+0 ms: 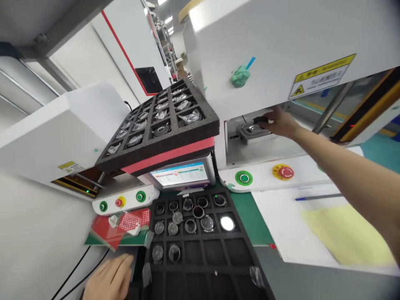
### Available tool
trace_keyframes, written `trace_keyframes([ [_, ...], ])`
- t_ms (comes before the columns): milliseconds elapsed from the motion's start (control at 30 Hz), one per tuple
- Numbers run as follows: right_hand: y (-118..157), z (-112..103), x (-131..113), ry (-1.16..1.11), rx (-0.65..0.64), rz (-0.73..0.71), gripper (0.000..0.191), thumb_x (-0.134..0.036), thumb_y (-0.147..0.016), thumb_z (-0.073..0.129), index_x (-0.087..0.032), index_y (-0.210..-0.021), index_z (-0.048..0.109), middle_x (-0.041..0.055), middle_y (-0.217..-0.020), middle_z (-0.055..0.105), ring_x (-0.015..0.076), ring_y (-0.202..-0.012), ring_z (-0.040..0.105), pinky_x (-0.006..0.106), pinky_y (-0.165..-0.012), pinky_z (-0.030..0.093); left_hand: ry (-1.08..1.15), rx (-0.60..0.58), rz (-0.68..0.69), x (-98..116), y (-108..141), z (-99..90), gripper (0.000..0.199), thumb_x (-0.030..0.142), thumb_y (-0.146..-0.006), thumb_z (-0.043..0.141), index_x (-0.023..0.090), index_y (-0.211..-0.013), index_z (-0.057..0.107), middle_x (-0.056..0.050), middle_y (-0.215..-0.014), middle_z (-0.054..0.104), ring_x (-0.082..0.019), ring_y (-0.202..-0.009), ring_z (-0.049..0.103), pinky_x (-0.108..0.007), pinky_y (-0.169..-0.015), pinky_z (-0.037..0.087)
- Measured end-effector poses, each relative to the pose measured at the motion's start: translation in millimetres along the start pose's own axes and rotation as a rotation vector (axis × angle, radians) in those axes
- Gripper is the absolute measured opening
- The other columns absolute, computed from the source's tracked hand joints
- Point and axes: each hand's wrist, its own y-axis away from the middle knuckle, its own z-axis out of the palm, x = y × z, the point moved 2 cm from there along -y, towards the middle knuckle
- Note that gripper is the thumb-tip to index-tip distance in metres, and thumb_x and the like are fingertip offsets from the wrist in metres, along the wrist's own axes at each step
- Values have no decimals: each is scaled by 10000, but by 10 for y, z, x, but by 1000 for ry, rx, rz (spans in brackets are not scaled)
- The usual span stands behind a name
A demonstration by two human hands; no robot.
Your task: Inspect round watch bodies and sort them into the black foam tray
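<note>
My right hand reaches into the bay of the right white machine, its fingers closed on a small dark round part just over a metal fixture. Low at the left, my left hand hangs beside the lower black foam tray, fingers curled together; whether it holds anything is hidden. Round watch-like parts fill the tray's far rows, and one shines brightly. Above the screen, a raised foam tray carries plastic-wrapped round parts.
A screen stands under the raised tray. The right machine's panel has a green button and a red stop button. Papers and a pen lie at the right. Another white machine and red sheets are at the left.
</note>
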Motion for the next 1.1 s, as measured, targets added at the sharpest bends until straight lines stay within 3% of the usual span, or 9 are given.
trace_keyframes([
  [100,746,18,-159,44,-25,27,390,-458,-910,748,-216,-1180,604,42,-1014,691,192,-890,673,435,-871,601,16,-17,-38,150,-58,26,297,55,-882,572,272,-883,775,2,-822,823,-170,-677,773,-245,-716,579],
  [200,1788,240,-425,57,-191,26,597,-581,-841,748,-301,-1307,501,64,-1097,720,297,-1048,709,586,-997,563,167,-188,-111,229,-79,204,300,100,-889,508,244,-842,766,-38,-770,809,-192,-659,762,-268,-648,575],
  [267,2477,490,-638,79,-354,9,589,-538,-841,744,-262,-1307,510,98,-1149,726,324,-1098,716,592,-1027,554,234,-275,-173,250,-77,434,295,127,-904,491,228,-873,766,-66,-824,811,-211,-726,773,-290,-694,602],
  [333,3051,783,-824,103,-520,-27,445,-442,-855,723,-231,-1220,582,128,-1227,712,333,-1183,692,557,-1051,555,294,-346,-227,266,-95,745,279,128,-920,495,203,-963,760,-90,-916,807,-234,-852,779,-334,-799,629],
  [467,3698,1250,-987,164,-730,-90,379,-271,-863,653,-215,-1234,603,132,-1212,728,313,-1129,716,517,-1003,591,419,-438,-258,305,-279,1376,317,135,-933,581,184,-1229,684,-116,-1273,725,-249,-1213,690,-398,-1035,589],
  [567,3781,1347,-972,240,-797,-107,438,-221,-856,650,-223,-1289,583,106,-1186,744,297,-1127,718,500,-1002,595,507,-488,-234,332,-472,1668,434,183,-911,701,165,-1337,621,-141,-1434,620,-278,-1357,586,-460,-1154,506],
  [767,3356,1422,-845,439,-755,-41,549,-362,-945,689,-180,-1431,510,117,-1297,686,276,-1220,663,512,-1053,554,669,-542,-320,339,-608,1866,282,295,-977,676,156,-1222,663,-108,-1320,653,-259,-1201,646,-504,-1029,562],
  [967,3034,1827,-730,532,-701,74,473,-427,-985,665,-174,-1375,574,117,-1308,634,266,-1175,647,506,-1009,564,1012,-461,-586,326,-633,1929,285,353,-971,682,150,-1171,670,-97,-1236,676,-245,-1141,659,-486,-998,567],
  [1100,3009,1928,-708,445,-677,169,447,-438,-993,650,-167,-1343,590,102,-1228,662,242,-1097,671,483,-977,575,1460,-328,-786,211,-554,1719,394,482,-935,691,143,-1130,641,-111,-1127,712,-239,-1050,706,-465,-983,581],
])
